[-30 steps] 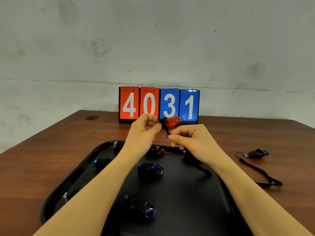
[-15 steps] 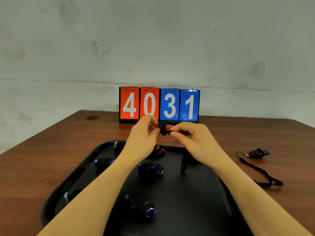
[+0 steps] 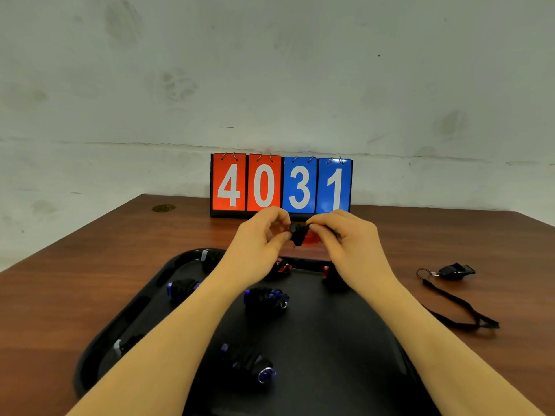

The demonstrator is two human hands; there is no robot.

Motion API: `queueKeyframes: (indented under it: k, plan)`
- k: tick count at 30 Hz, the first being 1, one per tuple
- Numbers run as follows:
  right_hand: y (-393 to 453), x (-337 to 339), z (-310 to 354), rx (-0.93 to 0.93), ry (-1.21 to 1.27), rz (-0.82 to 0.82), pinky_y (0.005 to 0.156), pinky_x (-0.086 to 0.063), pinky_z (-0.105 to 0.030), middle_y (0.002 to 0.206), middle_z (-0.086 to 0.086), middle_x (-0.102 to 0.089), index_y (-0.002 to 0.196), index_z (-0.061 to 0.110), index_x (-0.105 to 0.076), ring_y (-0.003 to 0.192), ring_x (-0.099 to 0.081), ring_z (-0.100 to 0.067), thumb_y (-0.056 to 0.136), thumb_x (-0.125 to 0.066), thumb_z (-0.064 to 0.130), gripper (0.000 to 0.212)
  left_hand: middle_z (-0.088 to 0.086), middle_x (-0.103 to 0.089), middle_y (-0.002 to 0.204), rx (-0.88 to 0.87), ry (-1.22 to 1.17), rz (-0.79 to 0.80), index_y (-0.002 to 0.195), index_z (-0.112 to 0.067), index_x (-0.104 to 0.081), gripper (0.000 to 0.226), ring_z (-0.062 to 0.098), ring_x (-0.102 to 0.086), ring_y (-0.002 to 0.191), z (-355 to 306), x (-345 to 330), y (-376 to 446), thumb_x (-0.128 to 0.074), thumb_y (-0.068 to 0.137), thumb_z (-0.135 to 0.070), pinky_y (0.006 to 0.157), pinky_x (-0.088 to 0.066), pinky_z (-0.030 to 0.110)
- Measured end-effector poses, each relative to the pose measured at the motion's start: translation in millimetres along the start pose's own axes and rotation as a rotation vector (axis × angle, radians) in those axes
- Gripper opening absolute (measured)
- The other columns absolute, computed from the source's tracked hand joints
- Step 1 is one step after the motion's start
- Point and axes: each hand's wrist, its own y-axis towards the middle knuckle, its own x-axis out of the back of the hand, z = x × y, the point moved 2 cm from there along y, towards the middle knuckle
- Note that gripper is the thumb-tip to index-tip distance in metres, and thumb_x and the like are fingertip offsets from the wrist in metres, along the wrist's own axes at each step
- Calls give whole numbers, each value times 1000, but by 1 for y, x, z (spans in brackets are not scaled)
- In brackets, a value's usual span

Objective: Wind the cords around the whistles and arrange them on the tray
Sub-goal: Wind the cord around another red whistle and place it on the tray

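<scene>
Head cam: winding a red whistle over the tray

Left hand (image 3: 255, 244) and right hand (image 3: 345, 238) both pinch the red whistle (image 3: 310, 238) above the black tray (image 3: 345, 340), probably keeping its cord (image 3: 298, 235) taut; one black whistle (image 3: 455, 271) lies unwound on the table (image 3: 75, 280).

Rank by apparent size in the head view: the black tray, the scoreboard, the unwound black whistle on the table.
1. black tray, largest, though nearest the camera.
2. scoreboard.
3. unwound black whistle, smallest.
</scene>
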Motion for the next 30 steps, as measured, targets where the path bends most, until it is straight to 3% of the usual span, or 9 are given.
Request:
queueKeyframes:
  k: [2,4,9,14,18,20,23,26,30]
  plan:
    - [0,2,0,-71,83,-19,81,-45,-7,88,9,-65,100,16,-70,86,-58,3,87,-61,15,16,-15,-48,69,-6,-3,16,96,-24,-51,15,-11,-48,59,0,0,-1,-56,89,-11,62,-39,1]
    - [0,4,-2,-194,224,-31,77,-45,-3,84,17,-63,95,19,-71,85,-58,9,85,-63,14,13,-15,-47,67,-18,-4,34,96,-24,-52,14,-10,-48,59,-2,0,-2,-56,89,-12,63,-38,1]
    - [3,10,-4,-390,539,-46,65,-51,-11,74,10,-70,78,27,-70,74,-65,0,80,-69,11,16,-14,-51,67,5,-48,80,95,-26,-52,13,0,-51,58,-3,0,-3,-57,89,-15,63,-41,2]
    - [5,11,-8,-544,754,-20,74,-57,-30,79,-4,-73,78,18,-73,81,-69,-19,76,-71,8,10,-12,-54,66,35,-200,115,95,-21,-54,12,-2,-53,55,-6,0,-2,-57,88,-11,62,-45,5]
    - [6,10,-10,-601,932,56,73,-56,-31,82,-7,-73,79,12,-72,85,-68,-20,78,-66,7,8,-8,-57,75,43,-307,118,92,-20,-56,14,0,-53,57,-8,3,-1,-58,87,-7,64,-47,11]
    - [6,9,-10,-595,938,77,67,-54,-28,82,-7,-72,81,11,-72,80,-67,-17,80,-64,8,9,-6,-58,76,56,-353,118,91,-20,-57,15,2,-53,57,-9,5,0,-58,87,-5,64,-48,13]
    - [4,5,-7,-552,916,104,53,-49,-21,72,-8,-69,84,8,-73,57,-57,-11,83,-62,3,12,-5,-58,74,92,-430,82,91,-18,-58,14,3,-52,54,-10,4,0,-57,87,-4,62,-49,15]
    - [2,2,-4,-503,859,128,53,-49,-21,63,-4,-65,86,6,-72,54,-53,-10,83,-62,2,11,-6,-57,66,141,-500,15,94,-14,-59,12,3,-49,48,-8,4,1,-57,87,-4,62,-51,16]
    - [1,2,4,-400,731,209,59,-53,-23,70,-1,-68,84,11,-72,58,-57,-12,85,-62,6,10,-6,-55,60,184,-548,-83,91,-15,-59,10,3,-46,45,-5,5,2,-56,88,-6,57,-48,15]
